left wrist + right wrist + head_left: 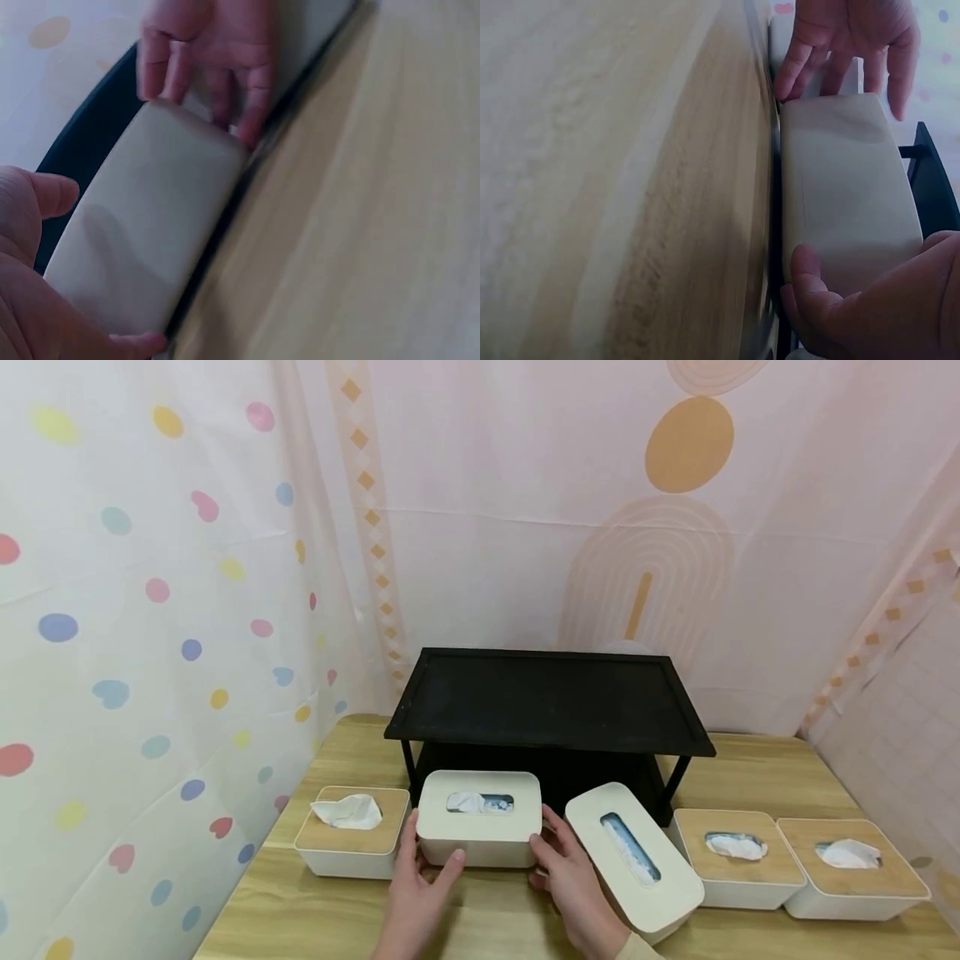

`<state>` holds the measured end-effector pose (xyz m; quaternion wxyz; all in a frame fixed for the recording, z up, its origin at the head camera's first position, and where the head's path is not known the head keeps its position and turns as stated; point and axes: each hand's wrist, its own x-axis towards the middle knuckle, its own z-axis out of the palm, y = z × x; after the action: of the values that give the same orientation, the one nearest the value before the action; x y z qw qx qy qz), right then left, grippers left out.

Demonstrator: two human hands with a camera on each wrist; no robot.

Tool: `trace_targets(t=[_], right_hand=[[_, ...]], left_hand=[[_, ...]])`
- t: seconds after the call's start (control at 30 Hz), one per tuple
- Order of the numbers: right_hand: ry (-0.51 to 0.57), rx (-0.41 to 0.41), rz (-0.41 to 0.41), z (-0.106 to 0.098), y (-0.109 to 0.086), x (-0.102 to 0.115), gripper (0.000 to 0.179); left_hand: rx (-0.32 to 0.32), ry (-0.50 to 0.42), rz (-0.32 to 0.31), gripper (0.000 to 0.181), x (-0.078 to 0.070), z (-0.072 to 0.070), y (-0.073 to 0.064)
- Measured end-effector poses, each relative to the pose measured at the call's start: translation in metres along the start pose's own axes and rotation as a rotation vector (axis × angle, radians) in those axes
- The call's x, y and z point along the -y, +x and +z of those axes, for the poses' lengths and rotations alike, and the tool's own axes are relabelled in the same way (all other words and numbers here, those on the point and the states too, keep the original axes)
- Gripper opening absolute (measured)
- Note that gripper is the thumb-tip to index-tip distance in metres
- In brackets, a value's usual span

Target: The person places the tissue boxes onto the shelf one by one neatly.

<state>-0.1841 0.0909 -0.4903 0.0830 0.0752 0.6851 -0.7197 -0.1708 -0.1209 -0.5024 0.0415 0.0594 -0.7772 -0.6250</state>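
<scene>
A white tissue box with a white slotted lid stands at the front of a black two-level rack. On its left end lie the fingers of my left hand, with the thumb near the front face. The right hand holds the opposite end, its thumb at the front corner. Both wrist views show the box's plain pale side between the hands. A dark strip runs along its lower edge; whether the box rests on the rack's lower level cannot be told.
Another white-lidded tissue box sits slanted close to the right hand. Farther right are two wood-lidded tissue boxes. One more wood-lidded box stands left, by the left hand. The wooden table meets patterned curtains behind.
</scene>
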Motion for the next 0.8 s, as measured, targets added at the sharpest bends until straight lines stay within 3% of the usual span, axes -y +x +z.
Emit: trace_targets(t=[0.17, 0.3, 0.5, 0.6, 0.8], right_hand=[[-0.094, -0.008, -0.097, 0.003, -0.002, -0.004, 0.067], [-0.130, -0.009, -0.157, 0.004, -0.002, -0.004, 0.065], [-0.128, -0.004, -0.160, 0.005, 0.000, -0.001, 0.064], [-0.235, -0.017, -0.197, 0.003, -0.002, -0.004, 0.066], [-0.626, -0.050, -0.436, 0.000, -0.007, -0.009, 0.066]], left_hand=[[-0.020, 0.085, 0.043, 0.111, 0.006, 0.008, -0.003], [-0.008, 0.064, 0.062, 0.114, 0.005, 0.007, -0.003], [0.028, 0.042, 0.042, 0.118, -0.001, 0.005, 0.004], [0.031, 0.058, 0.027, 0.120, -0.002, 0.007, 0.004], [0.012, 0.192, 0.033, 0.125, -0.002, 0.009, -0.006]])
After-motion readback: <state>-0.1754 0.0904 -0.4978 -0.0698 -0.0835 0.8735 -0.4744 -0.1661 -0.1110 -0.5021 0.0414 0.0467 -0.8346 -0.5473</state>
